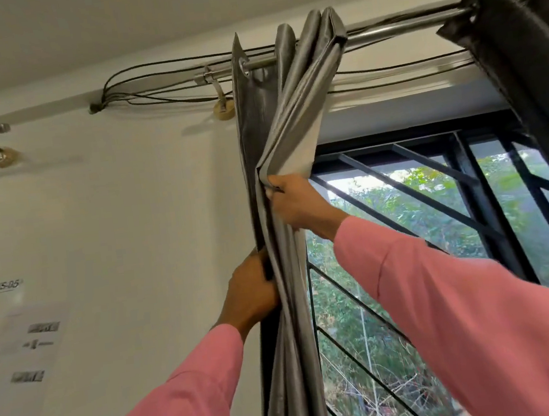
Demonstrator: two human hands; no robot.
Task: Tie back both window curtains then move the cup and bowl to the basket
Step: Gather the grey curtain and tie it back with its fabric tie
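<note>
Grey curtain point(292, 103): centre of frame, bunched in folds, hanging from a metal rod point(399, 27) at the left edge of the window point(437, 209).
Left hand point(252, 299): centre, fingers curled round the curtain's left edge.
Right hand point(296, 205): just above, fingers closed on the gathered folds.
Dark curtain point(521, 43): upper right, on the same rod.
White wall point(114, 226): left; printed sheets point(24, 339) at lower left, cables point(164, 66) along the top.

Likely home room: curtains point(286, 206) on rod point(399, 27) (barred window point(469, 185)).
</note>
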